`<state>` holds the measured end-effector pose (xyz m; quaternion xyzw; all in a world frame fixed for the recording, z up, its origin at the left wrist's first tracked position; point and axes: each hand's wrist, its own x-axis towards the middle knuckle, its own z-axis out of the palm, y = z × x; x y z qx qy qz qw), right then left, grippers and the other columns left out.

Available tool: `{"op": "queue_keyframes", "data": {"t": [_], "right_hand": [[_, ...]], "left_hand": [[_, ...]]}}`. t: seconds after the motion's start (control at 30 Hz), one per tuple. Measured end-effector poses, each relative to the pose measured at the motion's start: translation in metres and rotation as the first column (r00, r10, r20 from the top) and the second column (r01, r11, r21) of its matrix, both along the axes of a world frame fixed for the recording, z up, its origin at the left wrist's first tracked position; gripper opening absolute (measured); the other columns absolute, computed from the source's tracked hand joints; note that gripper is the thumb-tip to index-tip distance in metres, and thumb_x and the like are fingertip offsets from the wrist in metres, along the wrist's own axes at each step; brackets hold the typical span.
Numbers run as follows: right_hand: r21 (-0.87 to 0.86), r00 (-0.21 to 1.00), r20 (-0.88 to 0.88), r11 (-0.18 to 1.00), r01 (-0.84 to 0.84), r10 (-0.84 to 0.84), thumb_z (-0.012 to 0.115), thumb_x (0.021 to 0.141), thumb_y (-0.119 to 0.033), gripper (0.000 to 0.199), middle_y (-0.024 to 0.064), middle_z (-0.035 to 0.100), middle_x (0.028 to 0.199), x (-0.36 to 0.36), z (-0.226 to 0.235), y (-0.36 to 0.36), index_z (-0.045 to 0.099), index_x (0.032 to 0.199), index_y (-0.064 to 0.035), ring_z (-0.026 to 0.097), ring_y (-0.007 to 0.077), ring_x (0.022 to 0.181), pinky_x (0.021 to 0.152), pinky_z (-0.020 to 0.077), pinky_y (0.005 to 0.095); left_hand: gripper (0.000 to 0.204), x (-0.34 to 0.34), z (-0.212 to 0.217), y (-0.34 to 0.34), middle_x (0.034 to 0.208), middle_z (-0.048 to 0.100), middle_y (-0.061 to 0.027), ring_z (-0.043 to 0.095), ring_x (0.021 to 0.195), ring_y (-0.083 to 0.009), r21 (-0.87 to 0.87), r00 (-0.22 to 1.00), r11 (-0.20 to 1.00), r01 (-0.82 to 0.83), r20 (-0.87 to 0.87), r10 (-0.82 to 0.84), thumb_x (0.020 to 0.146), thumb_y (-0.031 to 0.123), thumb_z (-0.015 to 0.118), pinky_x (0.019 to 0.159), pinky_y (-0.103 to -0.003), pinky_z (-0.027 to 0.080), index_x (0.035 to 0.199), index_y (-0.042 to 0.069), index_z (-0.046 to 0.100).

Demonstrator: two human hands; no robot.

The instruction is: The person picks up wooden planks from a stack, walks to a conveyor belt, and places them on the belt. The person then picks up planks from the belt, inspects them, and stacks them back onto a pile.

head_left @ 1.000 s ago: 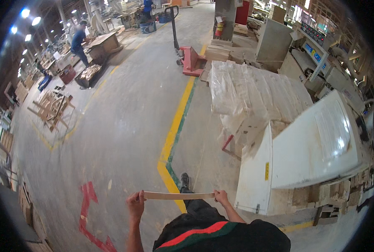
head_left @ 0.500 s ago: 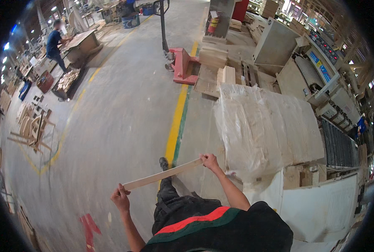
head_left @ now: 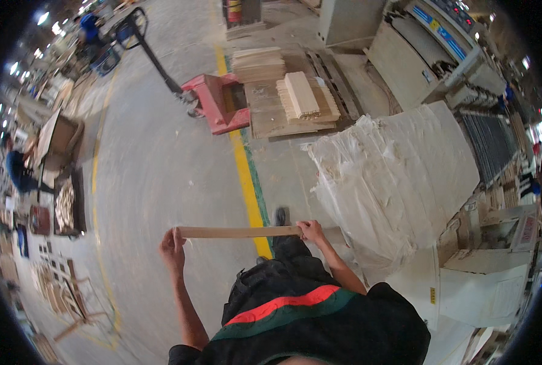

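Observation:
A long, narrow wooden strip spans the space in front of my body, nearly level from left to right. My left hand is closed on its left end, and my right hand grips the right end. Below the strip are the grey floor and a yellow line edged with green. One of my dark shoes shows just beyond the strip, near its right end.
A red pallet jack stands ahead beside boards with stacked wooden strips. To the right is a large plastic-wrapped stack, with a machine behind it. Far left, a person works at a bench; a wooden chair frame lies nearer.
The view has swung right and moved forward, bringing the pallet jack and stacked strips closer. The strip has gone from slanted to nearly level, both hands still holding it.

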<state>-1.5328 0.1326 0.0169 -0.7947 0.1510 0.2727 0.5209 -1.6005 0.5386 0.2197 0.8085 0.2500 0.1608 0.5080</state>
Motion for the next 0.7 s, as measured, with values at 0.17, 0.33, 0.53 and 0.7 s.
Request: {"op": "queue_keyframes", "data": {"t": [0.17,0.33,0.53,0.7], "right_hand": [[0.082,0.995,-0.028,0.992,0.101,-0.099,0.057,0.088,-0.031,0.034,0.0069,0.061,0.058,0.116,-0.022,0.035,0.068,0.084,0.0007,0.061,0.014,0.05,0.05,0.0492,0.0296],[0.093,0.996,0.054,0.993,-0.076,0.071,0.051,0.092,-0.029,0.033,0.0092,0.063,0.062,0.259,-0.007,0.048,0.068,0.091,-0.0014,0.062,0.0159,0.053,0.056,0.0491,0.0326],[0.112,0.989,0.103,0.987,-0.119,0.108,0.051,0.09,-0.028,0.035,0.0109,0.065,0.065,0.406,0.028,0.038,0.066,0.093,0.0041,0.064,0.0192,0.054,0.058,0.05,0.0362],[-0.049,0.988,0.025,0.987,-0.151,0.152,0.049,0.09,-0.037,0.044,0.0175,0.067,0.079,0.501,0.044,0.014,0.065,0.096,0.0027,0.066,0.028,0.075,0.071,0.0496,0.038]], "left_hand": [[0.031,0.195,-0.005,0.022,0.072,0.059,-0.0033,0.057,0.067,-0.0092,-0.063,0.99,0.989,0.136,0.036,-0.134,0.092,0.027,0.058,0.061,-0.025,0.05,0.098,-0.004,0.063],[0.032,0.354,0.017,0.033,0.084,0.059,-0.006,0.059,0.07,-0.0112,-0.147,0.991,0.985,0.096,0.103,-0.081,0.09,0.027,0.062,0.062,-0.027,0.052,0.103,-0.002,0.061],[0.028,0.532,0.0,0.024,0.099,0.059,-0.0059,0.061,0.087,-0.0163,-0.46,0.977,0.868,0.188,0.177,-0.118,0.089,0.017,0.061,0.074,-0.032,0.052,0.111,0.001,0.056],[0.048,0.671,-0.076,0.011,0.113,0.055,-0.0096,0.061,0.096,-0.0226,-0.716,0.967,0.655,0.242,0.237,-0.099,0.089,0.01,0.057,0.079,-0.042,0.054,0.132,0.007,0.035]]}}
